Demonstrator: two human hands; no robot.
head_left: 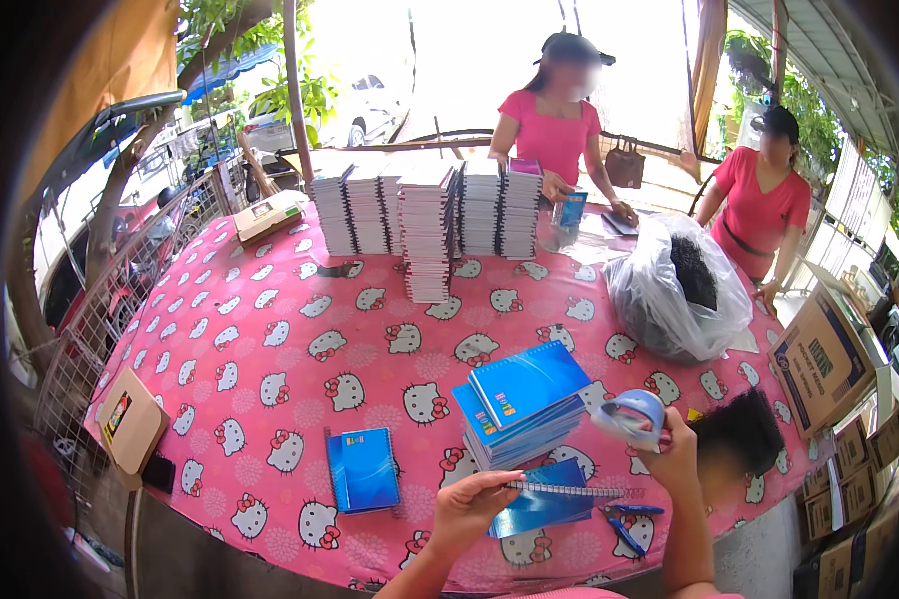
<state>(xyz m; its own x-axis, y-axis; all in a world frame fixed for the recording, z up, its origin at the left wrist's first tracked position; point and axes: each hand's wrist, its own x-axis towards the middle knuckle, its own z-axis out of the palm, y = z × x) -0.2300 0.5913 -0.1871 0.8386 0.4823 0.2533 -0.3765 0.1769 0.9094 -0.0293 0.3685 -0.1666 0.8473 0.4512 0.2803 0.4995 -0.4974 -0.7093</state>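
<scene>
My left hand pinches the end of a spiral notebook held nearly edge-on, its wire coil facing up. Beneath it lies a blue notebook on the table. My right hand grips a pale blue, ring-shaped tape dispenser, raised over the table right of a stack of blue notebooks. A blue-handled tool, perhaps pliers, lies below my right hand. Further left rests a small pile of blue spiral notebooks.
Tall stacks of spiral notebooks stand at the far side of the pink cartoon-print tablecloth. A plastic bag holds black coils; another black bundle lies nearer. Cardboard boxes stand at right. Two people in pink work beyond the table.
</scene>
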